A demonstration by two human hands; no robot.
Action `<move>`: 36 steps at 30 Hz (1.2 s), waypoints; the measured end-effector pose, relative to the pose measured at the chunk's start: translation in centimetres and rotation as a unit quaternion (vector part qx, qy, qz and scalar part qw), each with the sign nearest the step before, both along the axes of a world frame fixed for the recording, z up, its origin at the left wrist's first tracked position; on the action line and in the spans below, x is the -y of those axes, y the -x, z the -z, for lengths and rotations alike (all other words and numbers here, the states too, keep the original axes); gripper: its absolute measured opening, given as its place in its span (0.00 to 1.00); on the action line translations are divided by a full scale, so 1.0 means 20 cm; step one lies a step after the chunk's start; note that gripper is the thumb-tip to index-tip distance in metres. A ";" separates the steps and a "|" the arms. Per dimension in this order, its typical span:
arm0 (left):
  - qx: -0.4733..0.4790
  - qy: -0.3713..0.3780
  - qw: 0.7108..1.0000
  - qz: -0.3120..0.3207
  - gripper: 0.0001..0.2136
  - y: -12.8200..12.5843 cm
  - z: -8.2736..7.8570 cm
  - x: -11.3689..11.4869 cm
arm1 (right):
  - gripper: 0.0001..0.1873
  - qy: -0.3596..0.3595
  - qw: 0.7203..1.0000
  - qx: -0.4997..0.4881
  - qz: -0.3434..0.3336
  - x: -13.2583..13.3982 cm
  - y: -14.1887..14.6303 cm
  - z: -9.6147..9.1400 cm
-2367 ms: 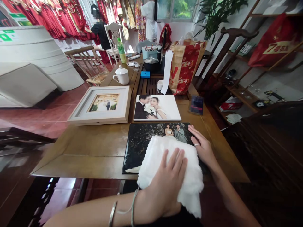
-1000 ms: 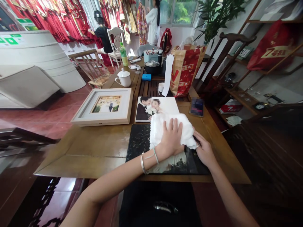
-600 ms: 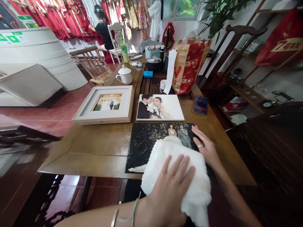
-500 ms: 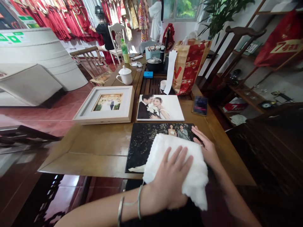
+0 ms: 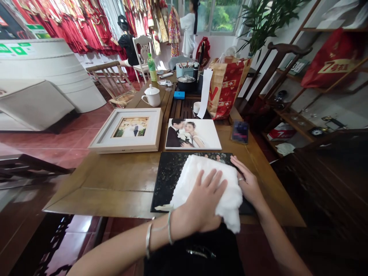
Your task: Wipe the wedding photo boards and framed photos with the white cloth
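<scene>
Table (image 5: 109, 180) edge and panel edge run close together at the front: the near side of the black photo panel (image 5: 169, 180) lies almost along the wooden rim, directly before the person. On the far side, only a narrow strip of wood parts the panel from the white photo print (image 5: 205, 134), and the light wooden picture frame (image 5: 130, 128) sits just beyond its far left corner. The wider stretch of brown tabletop is to the left, below that frame; on the right, wood continues past the panel to the table's slanting side, with a small dark item (image 5: 240, 132), its face blurred out, farther up. Beyond the prints stand a paper bag (image 5: 227, 90) and a white lidded mug (image 5: 151, 96). The left hand (image 5: 198, 201) lies flat on a white cloth (image 5: 186, 178), fingers stretched out and a little apart, pressing from above rather than clutching. The cloth covers much of the panel's middle and right, one corner drooping past the near edge. The right hand (image 5: 249, 186) has its fingers nearly straight, touching the panel's far right corner; its thumb's exact contact cannot be told.
</scene>
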State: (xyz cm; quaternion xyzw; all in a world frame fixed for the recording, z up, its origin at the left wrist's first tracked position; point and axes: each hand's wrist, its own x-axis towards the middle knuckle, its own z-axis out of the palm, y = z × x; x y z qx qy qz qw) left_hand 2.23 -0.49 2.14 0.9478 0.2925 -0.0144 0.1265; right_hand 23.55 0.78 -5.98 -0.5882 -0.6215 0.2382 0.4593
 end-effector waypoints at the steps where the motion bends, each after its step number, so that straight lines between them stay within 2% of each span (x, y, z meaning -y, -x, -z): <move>1: 0.002 0.010 1.000 0.009 0.39 0.03 0.00 0.06 | 0.22 0.000 1.000 0.004 0.002 0.00 0.01 -0.01; 4: 0.017 0.033 0.999 0.030 0.40 0.12 0.02 0.21 | 0.21 -0.001 1.000 0.012 0.012 0.01 0.02 -0.02; 7: 0.029 0.042 0.999 0.012 0.40 0.15 0.02 0.23 | 0.21 -0.008 1.000 0.015 0.013 0.01 0.02 -0.02; 10: 0.011 0.027 0.999 -0.043 0.40 0.11 0.02 0.11 | 0.21 -0.008 1.000 0.017 0.009 0.00 0.01 -0.01; 15: -0.016 -0.049 0.992 -0.119 0.37 -0.04 0.02 -0.21 | 0.22 -0.002 1.000 0.008 0.005 0.00 0.01 0.00; 18: -0.017 -0.075 0.988 -0.133 0.37 -0.10 0.03 -0.27 | 0.22 -0.006 1.000 0.004 0.003 0.00 0.01 0.00; 20: -0.031 -0.075 0.989 -0.122 0.40 -0.10 0.04 -0.22 | 0.22 -0.005 1.000 0.006 0.003 0.00 0.02 -0.01; 26: -0.038 -0.040 0.998 -0.001 0.46 0.04 0.03 0.15 | 0.22 0.001 1.000 0.012 0.009 0.01 0.02 -0.02; 29: -0.009 -0.028 0.999 0.042 0.47 0.10 0.05 0.27 | 0.22 0.002 1.000 0.018 0.014 0.01 0.02 -0.03; 32: 0.016 -0.033 0.999 0.024 0.49 0.11 0.10 0.28 | 0.22 0.005 1.000 0.020 0.015 0.01 0.03 -0.03; 36: 0.032 -0.026 0.999 -0.008 0.46 0.05 0.12 0.16 | 0.22 0.005 1.000 0.012 0.008 0.01 0.02 -0.03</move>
